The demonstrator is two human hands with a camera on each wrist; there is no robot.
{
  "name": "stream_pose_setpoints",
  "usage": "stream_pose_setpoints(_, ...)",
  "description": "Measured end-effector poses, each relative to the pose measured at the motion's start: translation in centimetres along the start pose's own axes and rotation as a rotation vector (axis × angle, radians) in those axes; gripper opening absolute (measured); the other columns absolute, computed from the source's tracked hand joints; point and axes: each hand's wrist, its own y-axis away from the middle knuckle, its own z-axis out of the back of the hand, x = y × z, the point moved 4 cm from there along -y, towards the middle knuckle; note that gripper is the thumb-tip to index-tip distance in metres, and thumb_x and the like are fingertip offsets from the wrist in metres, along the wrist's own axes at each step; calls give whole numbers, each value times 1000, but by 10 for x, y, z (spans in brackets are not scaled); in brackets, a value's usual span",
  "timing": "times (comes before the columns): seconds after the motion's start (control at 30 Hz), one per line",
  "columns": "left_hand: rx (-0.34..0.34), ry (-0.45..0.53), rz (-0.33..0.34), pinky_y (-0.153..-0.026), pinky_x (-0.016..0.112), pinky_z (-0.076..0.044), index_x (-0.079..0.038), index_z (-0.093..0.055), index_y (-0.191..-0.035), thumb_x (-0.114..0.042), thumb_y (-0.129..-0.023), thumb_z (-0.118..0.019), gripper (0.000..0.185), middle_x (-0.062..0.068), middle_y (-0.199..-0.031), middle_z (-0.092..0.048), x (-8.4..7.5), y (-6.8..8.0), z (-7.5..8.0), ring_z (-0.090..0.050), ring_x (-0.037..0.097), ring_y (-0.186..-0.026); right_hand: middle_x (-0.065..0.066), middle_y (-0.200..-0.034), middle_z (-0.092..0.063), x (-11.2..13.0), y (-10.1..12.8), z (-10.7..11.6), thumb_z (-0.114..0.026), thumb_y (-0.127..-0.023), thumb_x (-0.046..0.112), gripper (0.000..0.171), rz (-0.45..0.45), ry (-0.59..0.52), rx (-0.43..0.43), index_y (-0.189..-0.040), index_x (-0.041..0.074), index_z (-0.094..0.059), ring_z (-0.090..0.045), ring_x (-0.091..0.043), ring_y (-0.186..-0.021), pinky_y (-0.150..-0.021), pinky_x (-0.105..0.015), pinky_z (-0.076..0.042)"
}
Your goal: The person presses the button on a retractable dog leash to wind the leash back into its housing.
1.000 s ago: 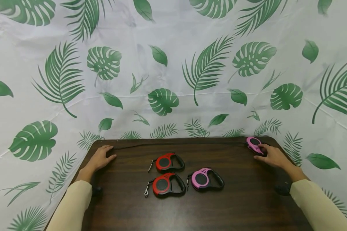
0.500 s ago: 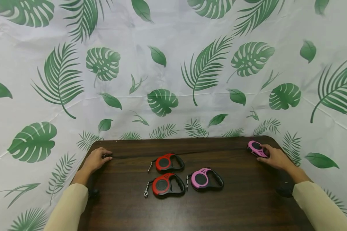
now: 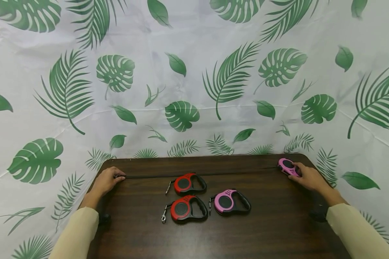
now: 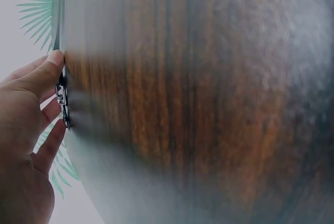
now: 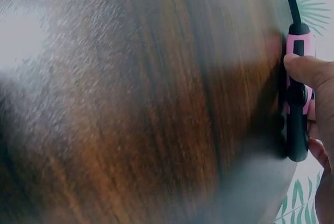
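Observation:
At the far right of the table, my right hand (image 3: 306, 176) grips a pink and black retractable dog leash (image 3: 287, 167), thumb on its near side in the right wrist view. A black leash cord (image 3: 233, 173) runs from it across the table to my left hand (image 3: 107, 181) at the far left. There the thumb and fingers pinch the cord's end, just above the metal clip (image 4: 61, 94). The cord looks straight and passes behind the upper red leash (image 3: 183, 183). A second red leash (image 3: 182, 208) and another pink leash (image 3: 225, 201) lie nearer, handles to the right.
The dark wooden table (image 3: 214, 237) has rounded far corners. A white cloth (image 3: 188, 79) with green leaf prints hangs behind it and along both sides. The three lying leashes sit mid-table, their short clips pointing left.
Both hands have come slightly nearer, with the left hand tightening its pinch at the cord's end. The cord has shifted from the back edge toward the red leashes. The lying leashes stay put.

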Motion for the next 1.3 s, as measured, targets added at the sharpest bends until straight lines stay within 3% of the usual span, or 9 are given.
stream_pose_setpoints(0.1, -9, -25, 1, -90, 63, -54, -3, -81, -100, -11, -92, -81, 11, 16, -102, -73, -3, -2, 0, -69, 46, -102, -34, -104, -69, 1, -3, 0, -82, -92, 28, 70, -11, 14, 10, -135, -18, -52, -68, -42, -85, -80, -65, -57)
stream_pose_setpoints(0.4, -12, -78, 38, -88, 63, -53, -4, -77, -103, -12, -97, -76, 11, 17, -103, -71, -3, -6, -1, -68, 46, -100, -28, -95, -69, 2, -13, 3, -79, -95, 25, 62, -11, 26, 13, -134, -18, -55, -60, -31, -74, -71, -58, -55)
stream_pose_setpoints(0.6, -49, -66, 24, -88, 63, -53, -1, -75, -104, -9, -98, -74, 10, 20, -104, -71, -5, -6, 3, -67, 47, -102, -15, -83, -61, 0, -16, 2, -72, -102, 25, 59, -10, -18, -3, -138, -17, -53, -50, -24, -69, -62, -42, -42)
stream_pose_setpoints(0.83, -88, -20, -11, -87, 62, -53, 2, -73, -107, -6, -99, -73, 11, 21, -104, -71, -9, -9, 12, -68, 45, -99, -34, -111, -66, 4, -15, 15, -67, -105, 26, 51, -61, -99, -50, -135, -14, -56, -55, -30, -78, -69, -45, -46)
stream_pose_setpoints(1.1, -181, 17, -97, -83, 60, -55, 3, -73, -102, -1, -96, -74, 7, 19, -97, -72, -15, -6, 20, -70, 42, -92, -33, -112, -67, 3, -12, 25, -65, -107, 30, 46, -100, -166, -87, -133, -9, -62, -57, -33, -83, -70, -45, -45)
stream_pose_setpoints(1.2, -188, 25, -106, -80, 59, -56, 3, -74, -102, 0, -96, -74, 7, 19, -96, -73, -18, -4, 24, -71, 40, -87, -36, -119, -67, 2, -12, 29, -63, -108, 33, 48, -116, -178, -109, -131, -9, -64, -62, -39, -91, -73, -49, -47)
stream_pose_setpoints(1.3, -178, 29, -100, -79, 59, -56, 3, -74, -103, -1, -97, -74, 7, 20, -98, -73, -19, -3, 26, -72, 40, -87, -34, -113, -68, 1, -10, 33, -63, -107, 36, 49, -143, -199, -140, -127, -10, -66, -60, -40, -90, -71, -47, -46)
